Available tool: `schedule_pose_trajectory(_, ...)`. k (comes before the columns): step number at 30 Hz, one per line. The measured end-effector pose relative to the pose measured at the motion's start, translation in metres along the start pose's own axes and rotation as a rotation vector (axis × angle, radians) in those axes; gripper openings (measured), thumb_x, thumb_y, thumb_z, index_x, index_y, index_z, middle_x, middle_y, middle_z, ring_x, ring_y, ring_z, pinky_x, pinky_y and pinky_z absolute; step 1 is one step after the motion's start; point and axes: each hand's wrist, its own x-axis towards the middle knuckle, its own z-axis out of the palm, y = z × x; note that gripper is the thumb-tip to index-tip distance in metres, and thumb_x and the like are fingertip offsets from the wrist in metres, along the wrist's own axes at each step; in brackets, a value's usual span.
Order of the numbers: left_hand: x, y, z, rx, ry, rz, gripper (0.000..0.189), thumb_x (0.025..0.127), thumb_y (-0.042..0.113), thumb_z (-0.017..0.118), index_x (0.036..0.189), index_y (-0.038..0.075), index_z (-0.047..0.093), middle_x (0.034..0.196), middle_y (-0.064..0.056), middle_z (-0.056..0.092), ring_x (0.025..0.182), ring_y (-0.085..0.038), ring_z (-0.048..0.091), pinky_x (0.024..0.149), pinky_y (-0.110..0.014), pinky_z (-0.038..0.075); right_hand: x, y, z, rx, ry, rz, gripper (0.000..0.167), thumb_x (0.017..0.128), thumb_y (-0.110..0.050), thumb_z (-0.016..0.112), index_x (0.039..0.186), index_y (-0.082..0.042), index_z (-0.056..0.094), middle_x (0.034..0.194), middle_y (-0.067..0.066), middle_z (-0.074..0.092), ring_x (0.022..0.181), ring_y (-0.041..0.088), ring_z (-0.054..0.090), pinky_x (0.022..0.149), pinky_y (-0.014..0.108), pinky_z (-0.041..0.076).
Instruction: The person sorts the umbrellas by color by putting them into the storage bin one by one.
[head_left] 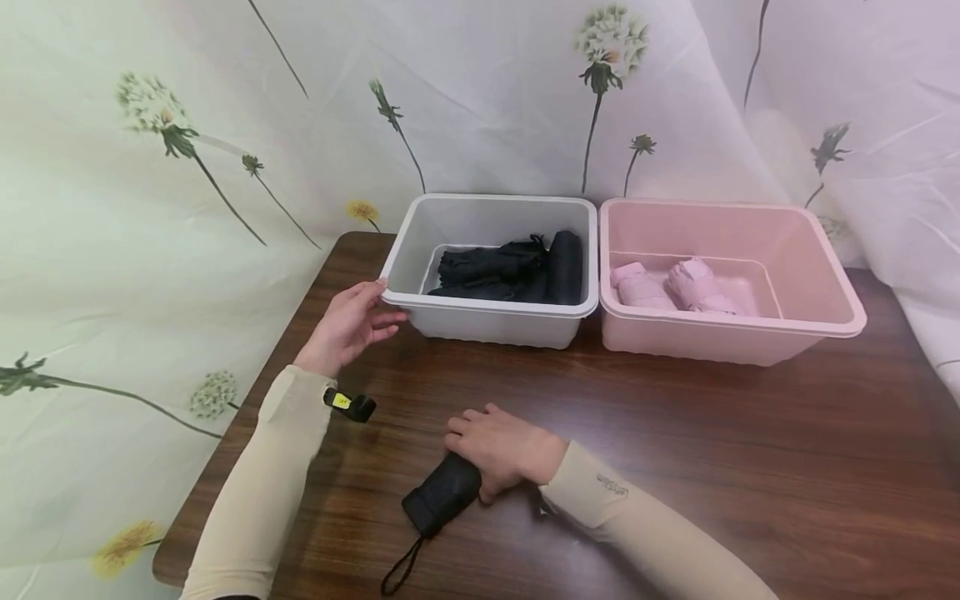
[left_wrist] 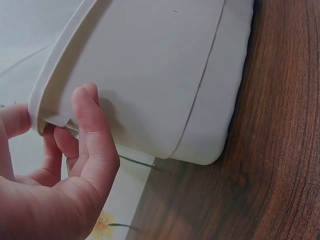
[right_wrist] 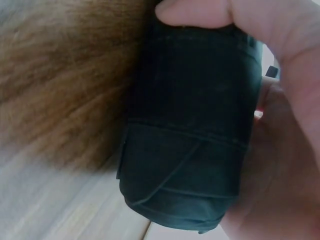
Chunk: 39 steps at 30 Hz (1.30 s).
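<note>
My left hand (head_left: 348,327) pinches the front left corner of a white plastic bin (head_left: 495,323). In the left wrist view the thumb lies over the rim and some fingers curl beneath it. Inside the bin lie several black folded umbrellas (head_left: 491,265). Lower down, my right hand (head_left: 504,450) grips a compact black folded umbrella (head_left: 444,493) close over the table, its cord loop pointing toward me. The right wrist view shows the black fabric wrap of that umbrella (right_wrist: 185,115) with the thumb across one end; its far side is hidden by the hand.
A pink bin (head_left: 720,337) stands right beside the white one, with two pink wrapped bundles (head_left: 697,287) in it. Both are at the back of the dark wooden table (head_left: 675,433), against a flower-printed cloth (head_left: 495,108). The table's left edge runs beneath my left forearm.
</note>
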Motion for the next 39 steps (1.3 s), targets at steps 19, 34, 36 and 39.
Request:
schedule_pose_trajectory(19, 0.001, -0.001, 0.0, 0.045, 0.002, 0.015, 0.054, 0.097, 0.039, 0.056, 0.139, 0.01, 0.037, 0.119, -0.002, 0.053, 0.083, -0.014, 0.07, 0.069, -0.025, 0.058, -0.035, 0.021, -0.041, 0.095, 0.131, 0.042, 0.061, 0.064, -0.037, 0.083, 0.116, -0.019, 0.056, 0.111, -0.004, 0.051, 0.103, 0.015, 0.049, 0.09, 0.038, 0.045)
schedule_pose_trajectory(34, -0.001, 0.0, 0.001, 0.014, 0.004, 0.003, 0.044, 0.097, 0.038, 0.057, 0.13, 0.013, 0.043, 0.118, -0.002, 0.055, 0.082, -0.015, 0.071, 0.07, -0.026, 0.058, -0.064, 0.038, -0.064, 0.178, 0.318, 0.06, 0.057, 0.064, -0.034, 0.08, 0.116, -0.019, 0.06, 0.108, -0.004, 0.052, 0.099, 0.014, 0.05, 0.088, 0.033, 0.044)
schedule_pose_trajectory(36, -0.001, 0.0, 0.001, 0.012, 0.003, 0.003, 0.042, 0.097, 0.038, 0.056, 0.129, 0.013, 0.044, 0.117, -0.002, 0.055, 0.082, -0.015, 0.071, 0.069, -0.026, 0.058, -0.066, 0.04, -0.066, 0.178, 0.337, 0.055, 0.058, 0.064, -0.035, 0.08, 0.116, -0.019, 0.06, 0.108, -0.004, 0.053, 0.098, 0.014, 0.05, 0.087, 0.032, 0.044)
schedule_pose_trajectory(39, 0.0, 0.0, 0.001, 0.016, 0.002, 0.005, 0.042, 0.097, 0.038, 0.056, 0.129, 0.013, 0.044, 0.117, -0.002, 0.055, 0.083, -0.016, 0.071, 0.07, -0.026, 0.058, -0.07, 0.041, -0.071, 0.182, 0.369, 0.05, 0.057, 0.063, -0.034, 0.079, 0.115, -0.019, 0.06, 0.106, -0.005, 0.053, 0.096, 0.013, 0.051, 0.085, 0.031, 0.044)
